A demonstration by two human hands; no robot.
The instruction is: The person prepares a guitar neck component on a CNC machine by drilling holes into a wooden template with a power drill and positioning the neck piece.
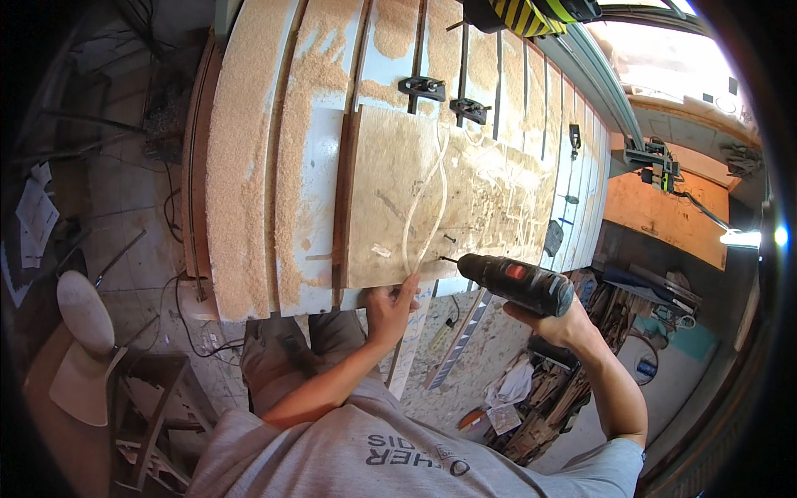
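Observation:
A flat wooden board [386,183], marked with curved pale grooves, lies on the slotted, light-blue machine bed [325,178]. My right hand [554,322] is wrapped round the handle of a black cordless drill [506,278] with a red patch. The drill points left, and its thin bit reaches the board close to the near edge. Just beyond the tip, a dark screw [449,238] sticks up from the wood. At the board's near edge, my left hand [392,314] has its fingers curled against the edge, one finger raised along it; its grip is partly hidden.
Sawdust [241,166] coats the left and far bed. Two black clamps [422,87] [471,110] sit behind the board. A gantry rail [610,91] crosses at the right. Scrap wood [544,407] lies on the floor at right; a white chair [83,332] stands at left.

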